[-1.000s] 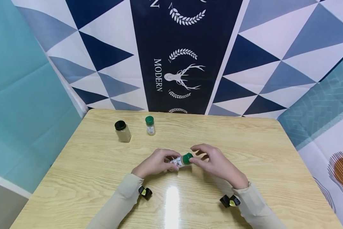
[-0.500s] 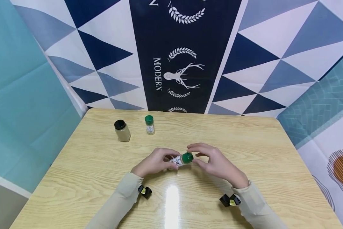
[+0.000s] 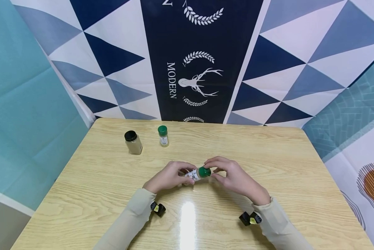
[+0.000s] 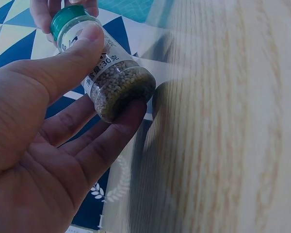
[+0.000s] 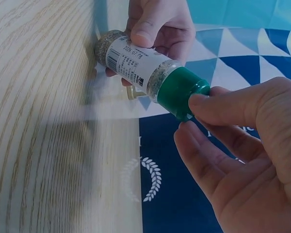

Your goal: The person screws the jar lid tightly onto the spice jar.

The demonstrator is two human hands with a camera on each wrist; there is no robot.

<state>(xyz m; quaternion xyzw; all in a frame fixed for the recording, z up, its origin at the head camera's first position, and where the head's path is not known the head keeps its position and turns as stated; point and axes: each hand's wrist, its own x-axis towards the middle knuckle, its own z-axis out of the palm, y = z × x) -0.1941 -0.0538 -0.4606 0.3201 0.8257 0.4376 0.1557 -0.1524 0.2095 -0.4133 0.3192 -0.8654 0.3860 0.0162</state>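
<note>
My left hand (image 3: 170, 177) holds a small clear spice jar (image 3: 193, 175) tilted on its side above the table, its green cap pointing right. Pale grains or seeds fill its lower part, seen through the glass in the left wrist view (image 4: 119, 80). Thumb and fingers of that hand grip the labelled body and base. At the other end, my right hand (image 3: 235, 176) pinches the rim of the green cap (image 5: 182, 90) between thumb and fingertips. A white label (image 5: 136, 65) with printed text and a barcode wraps the jar.
Toward the back left of the wooden table (image 3: 268, 156) stand a black-lidded jar (image 3: 134, 144) of beige powder and another green-capped spice jar (image 3: 163, 137). Behind the table hangs a patterned cloth (image 3: 196, 62). A teal curtain (image 3: 33, 104) borders the left side.
The right hand's fingers have shifted left and over the top of the green cap, and the cap looks slightly turned. The left hand and the standing jars stay put.
</note>
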